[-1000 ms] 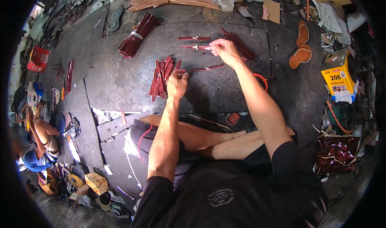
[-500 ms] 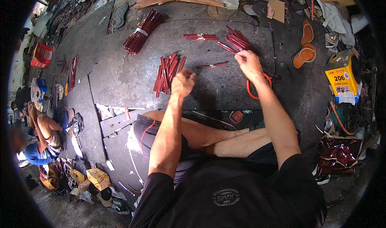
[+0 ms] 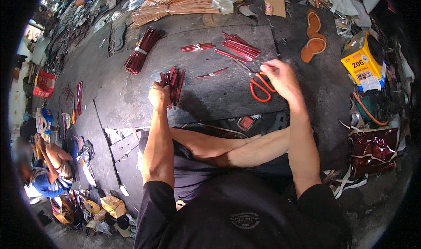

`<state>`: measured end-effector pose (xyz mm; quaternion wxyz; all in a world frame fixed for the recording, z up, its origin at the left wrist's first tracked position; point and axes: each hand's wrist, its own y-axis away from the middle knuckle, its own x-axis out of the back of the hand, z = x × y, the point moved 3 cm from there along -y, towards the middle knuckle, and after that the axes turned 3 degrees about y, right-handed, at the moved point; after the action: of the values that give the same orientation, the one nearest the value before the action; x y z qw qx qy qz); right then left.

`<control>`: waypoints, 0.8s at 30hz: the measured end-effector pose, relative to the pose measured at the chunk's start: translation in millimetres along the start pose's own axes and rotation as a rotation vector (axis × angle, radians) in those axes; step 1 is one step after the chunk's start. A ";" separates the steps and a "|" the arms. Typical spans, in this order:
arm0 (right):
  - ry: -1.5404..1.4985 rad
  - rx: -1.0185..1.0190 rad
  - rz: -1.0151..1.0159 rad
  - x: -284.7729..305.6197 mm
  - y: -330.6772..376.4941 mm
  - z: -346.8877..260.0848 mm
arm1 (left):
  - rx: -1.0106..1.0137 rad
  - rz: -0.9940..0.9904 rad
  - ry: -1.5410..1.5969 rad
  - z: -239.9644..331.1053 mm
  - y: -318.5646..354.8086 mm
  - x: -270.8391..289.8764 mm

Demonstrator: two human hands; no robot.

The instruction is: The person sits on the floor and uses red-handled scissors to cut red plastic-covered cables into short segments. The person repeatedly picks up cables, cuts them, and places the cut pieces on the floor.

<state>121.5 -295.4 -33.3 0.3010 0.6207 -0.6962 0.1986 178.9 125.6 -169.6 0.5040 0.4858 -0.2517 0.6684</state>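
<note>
Left hand (image 3: 158,94) was at the strips (image 3: 177,85), right hand (image 3: 280,75) beside scissors (image 3: 253,75); whether fingers gripped anything was unclear. A sideways nudge could have scattered the strips.

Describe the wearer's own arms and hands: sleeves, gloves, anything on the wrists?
Left hand and right hand: ungloved. Wrists: no watch or band visible. Forearms uncovered; black shirt sleeves end near the elbows. Rings: too small to tell.

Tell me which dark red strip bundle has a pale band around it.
The thick, slanting bundle beyond the left hand; the pile at that hand and the heap beyond the scissors show none.
</note>
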 end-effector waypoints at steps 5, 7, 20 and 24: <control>0.211 0.225 0.045 -53.3 -46.1 40.0 | -0.029 0.062 0.018 3.6 6.1 0.6; 0.317 0.336 0.088 -81.0 -67.1 53.1 | -0.044 0.099 0.045 12.4 13.7 7.1; 0.619 0.206 0.178 -117.7 -107.0 71.4 | -0.263 -0.371 0.469 84.1 113.6 -6.2; 0.488 0.142 0.098 -98.8 -102.4 62.5 | -0.178 -0.574 0.707 72.3 113.5 -36.3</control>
<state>216.2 -277.8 -155.3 0.4058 0.5393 -0.6167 0.4052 104.0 8.9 -156.0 0.7632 0.2328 0.0237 0.6022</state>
